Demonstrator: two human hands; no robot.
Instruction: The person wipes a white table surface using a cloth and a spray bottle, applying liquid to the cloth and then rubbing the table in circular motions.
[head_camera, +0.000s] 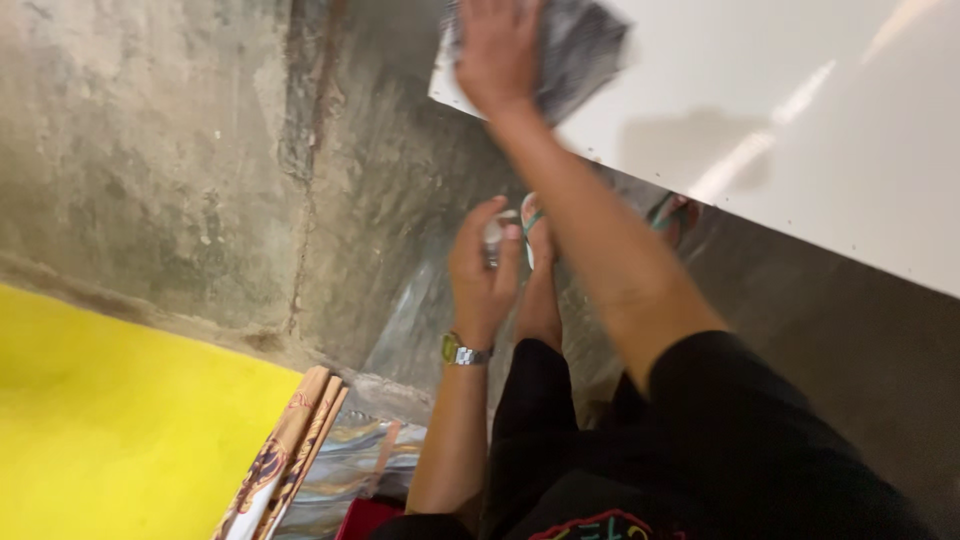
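Observation:
My right hand presses a grey patterned cloth flat against the corner of a large white glossy panel at the top of the view. My left hand hangs lower, near my knee, fingers curled around a small pale object that is too blurred to identify. A metal wristwatch sits on that wrist. My feet in sandals show below the panel's edge.
The floor is rough grey concrete with a crack running down it. A bright yellow surface fills the lower left. Printed flat boards and crumpled clear plastic lie beside my legs.

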